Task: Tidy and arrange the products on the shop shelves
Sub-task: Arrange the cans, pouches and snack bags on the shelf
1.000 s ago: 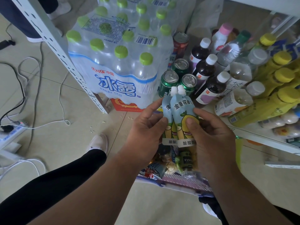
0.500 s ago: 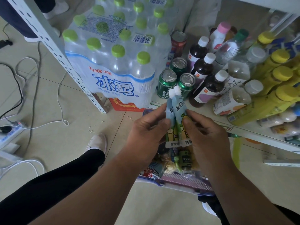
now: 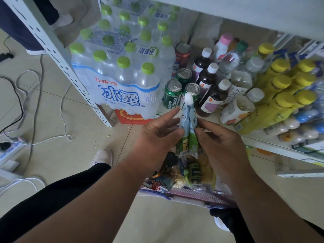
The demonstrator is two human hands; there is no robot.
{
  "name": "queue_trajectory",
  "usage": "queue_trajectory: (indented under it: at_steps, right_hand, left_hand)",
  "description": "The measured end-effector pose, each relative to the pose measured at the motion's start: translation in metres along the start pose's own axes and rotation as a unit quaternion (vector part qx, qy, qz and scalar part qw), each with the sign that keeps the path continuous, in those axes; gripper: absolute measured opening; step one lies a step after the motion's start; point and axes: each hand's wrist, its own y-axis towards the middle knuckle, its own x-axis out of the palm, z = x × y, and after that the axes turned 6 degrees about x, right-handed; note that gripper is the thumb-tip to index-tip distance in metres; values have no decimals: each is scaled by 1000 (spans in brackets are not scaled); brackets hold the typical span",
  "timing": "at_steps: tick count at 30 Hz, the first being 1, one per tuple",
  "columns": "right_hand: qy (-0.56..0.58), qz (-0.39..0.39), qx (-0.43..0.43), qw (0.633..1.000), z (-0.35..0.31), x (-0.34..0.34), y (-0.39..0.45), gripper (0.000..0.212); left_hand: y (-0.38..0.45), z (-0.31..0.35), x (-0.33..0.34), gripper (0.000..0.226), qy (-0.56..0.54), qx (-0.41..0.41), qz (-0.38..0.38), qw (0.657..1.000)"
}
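Observation:
Two blue-and-green drink pouches [image 3: 188, 130] with white caps stand pressed together, upright, just in front of the low shelf [image 3: 263, 144]. My left hand [image 3: 157, 135] holds them from the left with thumb and fingers, index finger stretched along the pouch. My right hand [image 3: 222, 146] pinches them from the right. Behind the caps stand green beer cans [image 3: 172, 94] and dark juice bottles [image 3: 213, 99] on the shelf.
A shrink-wrapped pack of green-capped water bottles [image 3: 122, 81] sits at the shelf's left by the white upright [image 3: 70, 72]. Yellow-capped bottles [image 3: 280, 109] fill the right. A basket [image 3: 189, 193] of snacks lies below my hands. Cables and a power strip [image 3: 12, 148] cross the floor at left.
The two pouches have turned edge-on and closed together between my hands. They have moved slightly forward toward the cans.

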Motion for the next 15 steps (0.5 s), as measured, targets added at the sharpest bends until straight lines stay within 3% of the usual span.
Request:
queue_trajectory:
  at_steps: [3, 6, 15]
  right_hand:
    - [13, -15, -17, 1000, -15, -13, -19, 35]
    - [34, -13, -29, 999, -31, -26, -43, 36]
    - [-2, 85, -152, 985, -113, -110, -125, 36]
  left_hand:
    - [-14, 13, 9, 65, 0, 3, -13, 1000]
    - [-38, 35, 26, 59, 21, 20, -54, 998]
    - [-90, 132, 115, 52, 129, 142, -116, 975]
